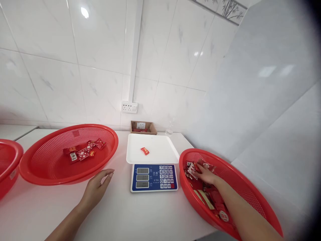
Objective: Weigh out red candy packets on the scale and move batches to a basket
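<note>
My right hand (207,174) reaches into the red plastic basket (248,187) on the right. Its fingers close on a red-and-white packet (192,170) among several other small wrapped packets; the fingertips are partly hidden. Over the white table, between the left basket and the scale, my left hand (96,187) holds nothing, with thumb and fingers apart. A digital scale (154,177) with a blue keypad panel stands between my hands. On its white tray (160,157) lies one small red packet (144,151).
Another red basket (40,170) with several red packets stands left, beside a third basket (7,180) cut off by the frame. Behind the scale are a cardboard box (152,129) and a clear plastic object (169,130). A tiled wall with a socket (129,107) rises behind.
</note>
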